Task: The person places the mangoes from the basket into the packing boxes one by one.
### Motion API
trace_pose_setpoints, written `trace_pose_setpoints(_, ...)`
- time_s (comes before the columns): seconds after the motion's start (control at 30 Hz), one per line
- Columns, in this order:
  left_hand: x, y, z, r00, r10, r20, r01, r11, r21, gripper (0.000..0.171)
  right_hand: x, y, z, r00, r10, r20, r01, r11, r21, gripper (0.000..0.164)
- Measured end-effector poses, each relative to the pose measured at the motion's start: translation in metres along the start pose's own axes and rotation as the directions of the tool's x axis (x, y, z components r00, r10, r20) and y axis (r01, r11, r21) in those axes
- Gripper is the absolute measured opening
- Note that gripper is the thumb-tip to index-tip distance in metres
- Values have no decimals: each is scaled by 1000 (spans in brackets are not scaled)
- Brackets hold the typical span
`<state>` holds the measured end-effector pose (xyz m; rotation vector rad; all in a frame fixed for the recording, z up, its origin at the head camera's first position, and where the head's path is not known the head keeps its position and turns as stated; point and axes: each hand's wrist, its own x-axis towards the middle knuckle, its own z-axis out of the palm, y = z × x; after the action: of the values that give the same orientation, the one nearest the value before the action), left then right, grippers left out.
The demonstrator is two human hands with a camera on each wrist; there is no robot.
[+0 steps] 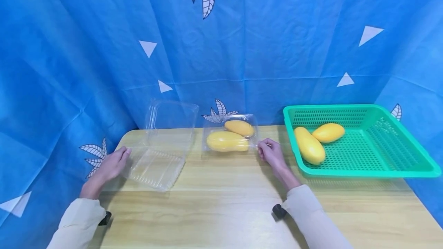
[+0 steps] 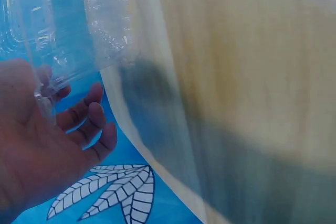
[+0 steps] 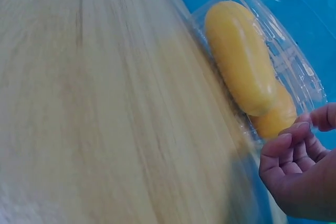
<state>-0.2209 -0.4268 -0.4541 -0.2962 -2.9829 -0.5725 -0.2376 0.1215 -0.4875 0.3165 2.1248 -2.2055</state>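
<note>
My left hand [image 1: 112, 165] pinches the left edge of a clear plastic clamshell box [image 1: 157, 166], whose lid stands raised at the back. In the left wrist view the edge of that box [image 2: 107, 30] runs between thumb and forefinger, the other fingers [image 2: 86, 127] loosely bent. A second clear box [image 1: 254, 120] holds two yellow mangoes, a larger one [image 1: 226, 141] in front and a smaller one [image 1: 239, 128] behind. At its right edge, my right hand [image 1: 272, 153] pinches the plastic with thumb and forefinger, as the right wrist view shows beside the mangoes [image 3: 239, 56].
A green plastic basket [image 1: 363, 173] with slotted walls stands at the right, two more yellow mangoes [image 1: 309, 147] lying in its left part. Behind the light wooden table [image 1: 221, 210] hangs a blue patterned cloth [image 1: 277, 49], close to the back edge.
</note>
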Motion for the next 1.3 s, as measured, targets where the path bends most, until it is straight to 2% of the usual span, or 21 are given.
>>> trace_pose_setpoints(0.3,-31,3,6,1000,-21,-1,21,1000,-21,28,2,-1,2,1000,8,1,-8,1000,-8,16)
trace_pose_setpoints(0.53,-53,7,7,998,-68,15,69,995,-65,43,4,-2,3,1000,16,8,-16,1000,-12,16)
trace_pose_setpoints(0.8,-73,19,3,998,-23,50,24,999,-29,24,4,-2,1,1000,13,10,-13,1000,-3,14)
trace_pose_setpoints(0.9,-80,23,2,997,-33,67,35,999,-33,20,3,-2,1,1000,10,12,-10,1000,-8,15)
trace_pose_setpoints(1.1,-91,26,5,1000,-16,-4,16,1000,-12,23,3,-3,1,1000,9,8,-9,1000,-13,16)
trace_pose_setpoints(1.2,-96,26,8,999,-44,-30,43,999,-25,31,3,-3,1,1000,6,10,-6,1000,-14,16)
trace_pose_setpoints(1.3,-98,26,9,996,-91,-20,89,994,-58,42,4,-3,1,1000,6,9,-6,1000,-14,16)
